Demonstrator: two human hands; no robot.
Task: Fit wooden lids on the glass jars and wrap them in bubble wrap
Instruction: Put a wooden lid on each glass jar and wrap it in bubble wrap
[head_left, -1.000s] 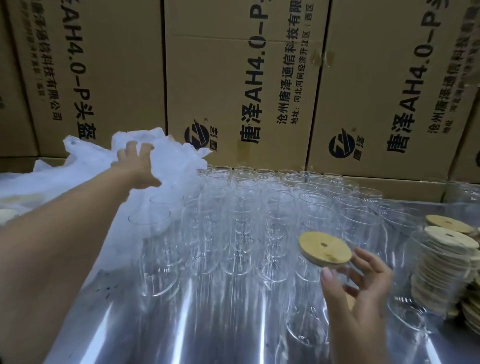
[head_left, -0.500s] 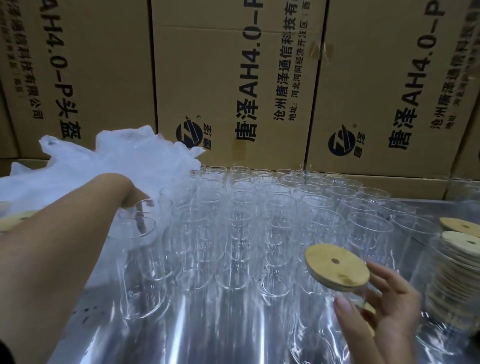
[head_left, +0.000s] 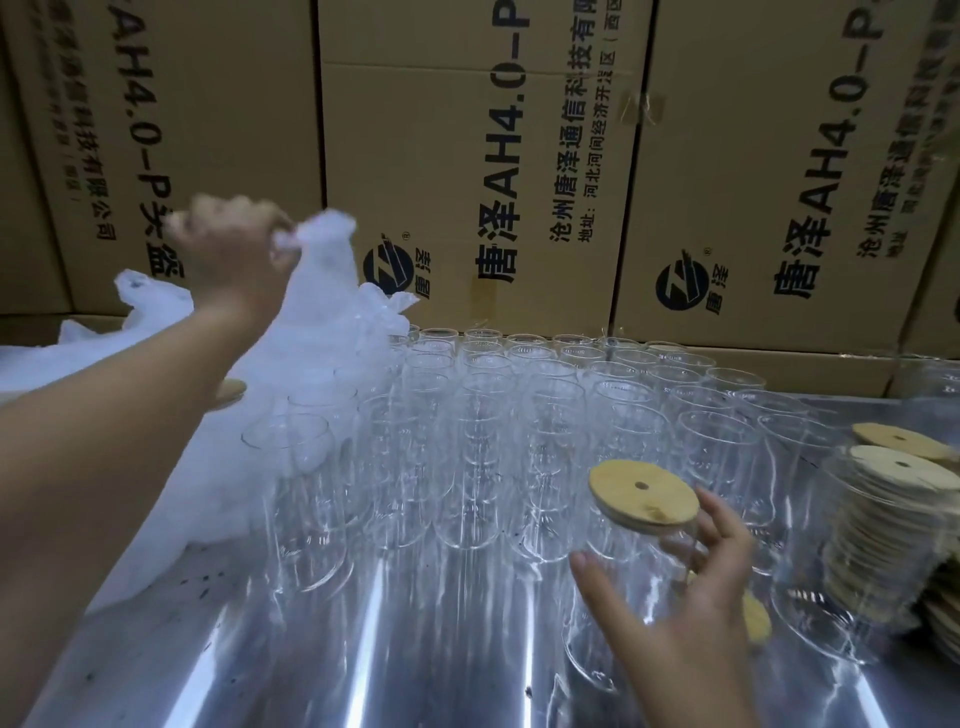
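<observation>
My left hand (head_left: 228, 249) is raised at the far left, shut on a corner of a white bubble wrap sheet (head_left: 317, 322) that hangs down over the pile. My right hand (head_left: 691, 603) at the lower right grips a clear glass jar (head_left: 623, 587) with a round wooden lid (head_left: 641, 491) sitting on its mouth; the lid has a small hole. Several open glass jars (head_left: 493, 410) stand in rows across the shiny metal table (head_left: 415, 649).
Stacks of wooden lids (head_left: 893, 519) stand at the right edge, some inside a glass jar. A heap of bubble wrap (head_left: 78, 358) lies at the left. Large printed cardboard boxes (head_left: 467, 156) form a wall right behind the table.
My left hand has risen from the pile, lifting a bubble wrap sheet up. My right hand with the lidded jar has moved slightly right and nearer.
</observation>
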